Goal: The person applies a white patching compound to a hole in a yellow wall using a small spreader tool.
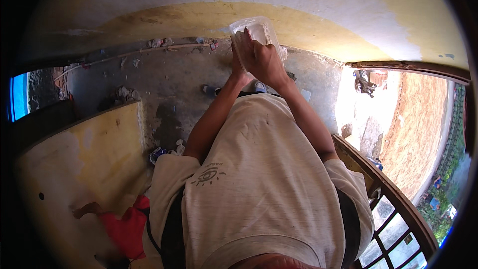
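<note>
A clear, rectangular plastic container (259, 31) with rounded corners is raised between both hands. The left hand (237, 65) is clamped on its left side; the right hand (269, 62) covers its near right part, finger grip impossible to tell. Beyond the container rises a patchy yellow-and-white wall (318, 25); below it, littered grey floor (184, 77).

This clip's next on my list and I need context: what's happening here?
A person in a pale T-shirt holds a clear, rectangular plastic container in the left grip, before a patchy yellow-and-white painted wall. The right grip is at the container, hiding part of it; whether it holds anything is unclear. Small litter lies on the grey floor along the wall.
</note>
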Motion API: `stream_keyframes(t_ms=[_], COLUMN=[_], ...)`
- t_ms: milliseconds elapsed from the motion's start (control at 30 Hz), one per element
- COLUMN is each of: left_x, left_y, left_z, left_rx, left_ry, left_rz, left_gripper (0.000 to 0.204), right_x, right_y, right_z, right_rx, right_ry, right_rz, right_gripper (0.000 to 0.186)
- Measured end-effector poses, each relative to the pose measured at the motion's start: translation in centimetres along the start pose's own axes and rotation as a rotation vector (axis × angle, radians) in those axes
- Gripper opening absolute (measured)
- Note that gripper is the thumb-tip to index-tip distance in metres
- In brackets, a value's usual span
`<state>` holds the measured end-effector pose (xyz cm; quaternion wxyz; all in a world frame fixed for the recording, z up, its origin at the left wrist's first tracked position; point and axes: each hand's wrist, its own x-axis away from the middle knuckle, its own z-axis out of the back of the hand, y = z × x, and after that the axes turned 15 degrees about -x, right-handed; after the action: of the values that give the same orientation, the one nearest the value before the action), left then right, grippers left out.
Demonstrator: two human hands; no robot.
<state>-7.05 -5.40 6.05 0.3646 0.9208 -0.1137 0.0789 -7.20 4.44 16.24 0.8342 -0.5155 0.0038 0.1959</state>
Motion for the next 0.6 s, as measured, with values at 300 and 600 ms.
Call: stream_keyframes(t_ms=[300, 600], left_x=[0.7, 0.5], left_y=[0.8, 0.5], left_z=[0.0, -0.1], left_rx=[-0.014, 0.022], left_ry=[0.017, -0.074], left_rz=[0.053, -0.003], left_gripper=[0.064, 0.062], right_x=[0.1, 0.4], right_y=[0.1, -1.4], right_z=[0.0, 1.3], right_rx=[0.046, 0.014], right_ry=[-0.022, 0.079], right_rz=[-0.003, -0.028], right_gripper=[0.019, 0.015])
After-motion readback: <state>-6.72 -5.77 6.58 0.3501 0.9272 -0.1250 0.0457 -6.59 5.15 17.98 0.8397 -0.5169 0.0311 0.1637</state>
